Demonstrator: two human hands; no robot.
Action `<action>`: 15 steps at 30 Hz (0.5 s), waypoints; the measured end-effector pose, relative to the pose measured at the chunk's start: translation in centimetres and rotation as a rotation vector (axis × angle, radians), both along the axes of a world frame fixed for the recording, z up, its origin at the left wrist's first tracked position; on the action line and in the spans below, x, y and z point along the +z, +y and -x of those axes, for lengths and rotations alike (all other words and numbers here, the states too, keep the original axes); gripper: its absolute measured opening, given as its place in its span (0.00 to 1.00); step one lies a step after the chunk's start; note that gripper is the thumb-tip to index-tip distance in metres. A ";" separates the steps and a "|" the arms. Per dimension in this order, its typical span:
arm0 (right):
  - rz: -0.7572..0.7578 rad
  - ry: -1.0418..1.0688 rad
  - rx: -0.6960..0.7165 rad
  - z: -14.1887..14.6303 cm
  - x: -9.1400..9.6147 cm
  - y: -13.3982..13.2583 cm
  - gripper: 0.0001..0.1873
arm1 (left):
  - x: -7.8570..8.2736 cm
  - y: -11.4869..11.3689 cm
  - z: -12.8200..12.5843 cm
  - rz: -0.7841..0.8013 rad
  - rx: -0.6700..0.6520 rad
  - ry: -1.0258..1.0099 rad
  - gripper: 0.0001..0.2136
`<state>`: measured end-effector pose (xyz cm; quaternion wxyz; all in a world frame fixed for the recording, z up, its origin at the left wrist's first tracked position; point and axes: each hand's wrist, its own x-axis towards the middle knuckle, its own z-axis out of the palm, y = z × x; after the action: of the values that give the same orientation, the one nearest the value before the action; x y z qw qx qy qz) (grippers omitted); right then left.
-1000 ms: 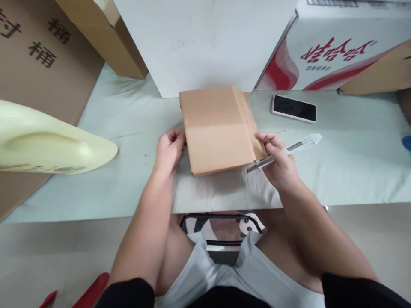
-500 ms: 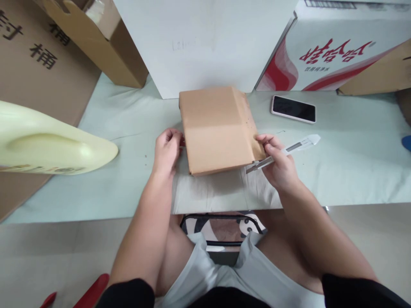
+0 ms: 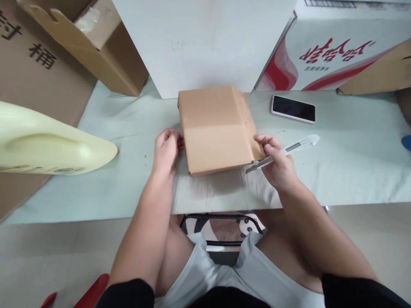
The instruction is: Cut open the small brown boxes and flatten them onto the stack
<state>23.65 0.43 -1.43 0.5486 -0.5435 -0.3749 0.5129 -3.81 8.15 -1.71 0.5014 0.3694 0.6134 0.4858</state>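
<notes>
A brown cardboard box sits in front of me, its near edge raised over a shadow. My left hand is closed at the box's left edge, its fingertips partly hidden there. On the other side, my right hand grips a box cutter with a pale, see-through handle. The cutter slants past the box's near right corner, with its blade end pointing left. The thumb and index finger of that hand also touch this corner.
Behind the box stands a large white carton, with a red-and-white carton to its right. A phone lies on the pale green cloth. To the left are a pale yellow object and an open brown carton.
The open brown carton at the upper left has shifted slightly left and toward me. My hands, the cardboard box and the box cutter have hardly moved.
</notes>
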 end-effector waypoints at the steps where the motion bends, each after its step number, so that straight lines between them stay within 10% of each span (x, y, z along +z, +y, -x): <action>1: -0.005 -0.008 0.009 -0.1 -0.1 0.0 0.21 | 0.0 0.0 0.0 -0.001 -0.001 0.000 0.14; 15: 0.016 0.006 0.009 0.2 0.2 0.0 0.22 | 0.3 0.0 -0.2 0.075 0.044 -0.049 0.14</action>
<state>23.44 0.41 -1.25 0.5430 -0.5446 -0.3714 0.5201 -3.58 8.11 -1.37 0.5190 0.3248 0.6265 0.4823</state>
